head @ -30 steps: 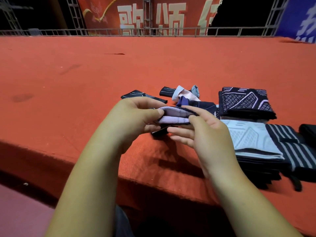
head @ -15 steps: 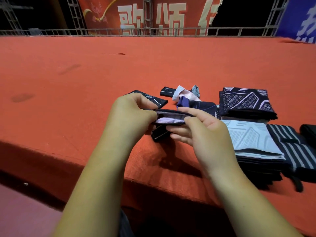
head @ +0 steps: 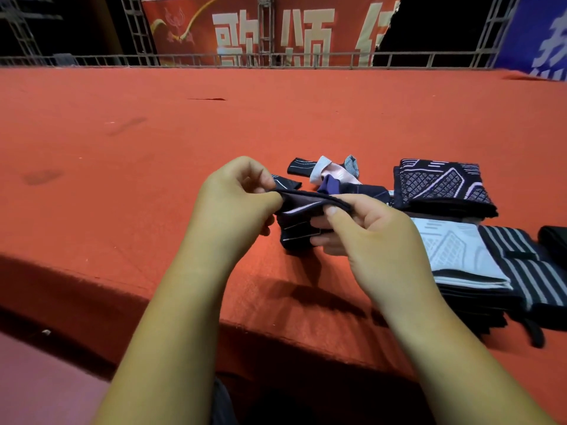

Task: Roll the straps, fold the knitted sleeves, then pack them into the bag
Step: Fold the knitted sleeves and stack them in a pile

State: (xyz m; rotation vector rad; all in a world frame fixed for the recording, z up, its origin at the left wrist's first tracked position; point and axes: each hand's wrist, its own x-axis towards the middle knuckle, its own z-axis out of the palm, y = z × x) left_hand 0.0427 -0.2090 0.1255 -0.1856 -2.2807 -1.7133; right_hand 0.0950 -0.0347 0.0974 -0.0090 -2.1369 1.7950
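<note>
Dark strap held between both hands at frame centre, seemingly partway through rolling.

The strap, dark outside and lilac inside, hangs just above the red stage near its front edge. Its long axis runs left to right, and layers bunch beneath the flat top edge. The left hand pinches the left end between thumb and curled fingers. The right hand grips the right end, thumb on top and fingers curled under. Both hands already touch the strap, one at each end, so the next turn likely winds along that left-right axis. Just behind lie loose straps. To the right sit a dark folded stack and a white-topped stack, with a striped piece at far right. No bag is visible.
</note>
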